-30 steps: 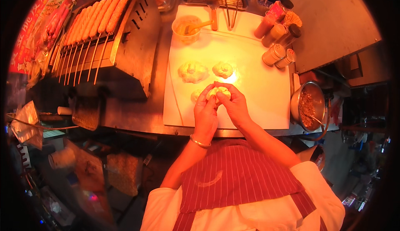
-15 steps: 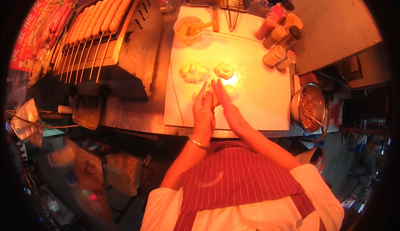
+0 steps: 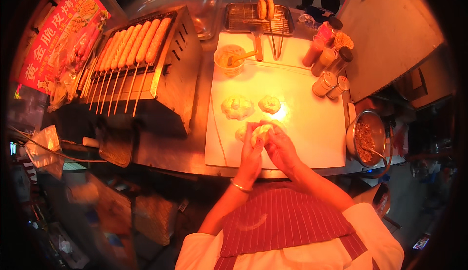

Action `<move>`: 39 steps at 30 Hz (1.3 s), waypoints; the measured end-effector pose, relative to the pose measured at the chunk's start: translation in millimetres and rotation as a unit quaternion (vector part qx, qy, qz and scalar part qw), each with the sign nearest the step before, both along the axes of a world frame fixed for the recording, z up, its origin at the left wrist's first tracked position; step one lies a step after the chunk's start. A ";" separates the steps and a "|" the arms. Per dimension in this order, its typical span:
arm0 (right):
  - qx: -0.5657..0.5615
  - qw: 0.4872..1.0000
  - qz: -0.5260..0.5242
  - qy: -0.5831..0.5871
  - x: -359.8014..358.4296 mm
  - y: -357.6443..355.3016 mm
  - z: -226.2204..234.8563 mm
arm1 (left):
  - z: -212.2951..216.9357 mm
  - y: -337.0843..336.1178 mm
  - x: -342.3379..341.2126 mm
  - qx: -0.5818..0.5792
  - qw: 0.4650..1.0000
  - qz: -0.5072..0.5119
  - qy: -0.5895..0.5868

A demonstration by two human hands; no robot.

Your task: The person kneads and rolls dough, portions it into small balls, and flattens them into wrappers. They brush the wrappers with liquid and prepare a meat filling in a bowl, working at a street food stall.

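Observation:
Over the near part of a white board (image 3: 312, 124), my left hand (image 3: 250, 153) and my right hand (image 3: 282, 149) meet around a small pale piece of dough (image 3: 263, 132). The fingers of both hands are bent in, gripping it from either side, and part of it is hidden by them. Just beyond lie a wide flattened lump of dough (image 3: 237, 107) and, to its right, a smaller round one (image 3: 269, 104). Another pale lump (image 3: 240, 133) shows partly behind my left hand, resting on the board.
Left of the board stands a metal grill (image 3: 178, 82) with a row of sausages on sticks (image 3: 127, 43). A tub with an orange-handled spreader (image 3: 243, 57), tongs (image 3: 276, 41) and a wire rack (image 3: 239, 22) are at the back. Shakers (image 3: 324, 84), bottles (image 3: 313, 50) and a bowl of filling (image 3: 363, 141) line the right.
My hands were pressed nearly flat, palm to palm; now their fingers curl around the dough, which shows between them. The view has tilted, so the board and grill sit lower and farther right.

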State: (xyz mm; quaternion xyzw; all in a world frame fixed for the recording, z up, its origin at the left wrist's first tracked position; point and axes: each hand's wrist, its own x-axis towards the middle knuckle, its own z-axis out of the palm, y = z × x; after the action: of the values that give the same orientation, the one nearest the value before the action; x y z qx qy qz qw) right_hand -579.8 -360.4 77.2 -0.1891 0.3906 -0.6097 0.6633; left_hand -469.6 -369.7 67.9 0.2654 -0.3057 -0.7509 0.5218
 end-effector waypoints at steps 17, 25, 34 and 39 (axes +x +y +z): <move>-0.129 0.943 0.000 0.307 2.2 -2.0 12.2 | -1.3 -8.8 6.8 -0.061 0.993 0.018 -0.100; -0.142 0.976 0.145 0.076 5.6 1.1 34.5 | 0.6 -11.4 9.6 0.035 0.997 0.050 0.049; -0.055 0.982 0.116 0.140 9.5 15.7 23.8 | -4.9 -4.6 20.1 -0.059 0.998 0.023 -0.026; -0.235 0.873 0.136 0.405 10.6 17.2 23.3 | 1.5 -5.7 11.0 0.065 0.995 0.075 0.009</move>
State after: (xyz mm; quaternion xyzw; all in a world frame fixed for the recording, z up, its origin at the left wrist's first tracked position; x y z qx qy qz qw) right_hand -569.2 -343.2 100.5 -0.6207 0.4405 -0.4576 0.4597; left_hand -458.6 -375.3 69.4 0.3143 -0.2311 -0.7301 0.5611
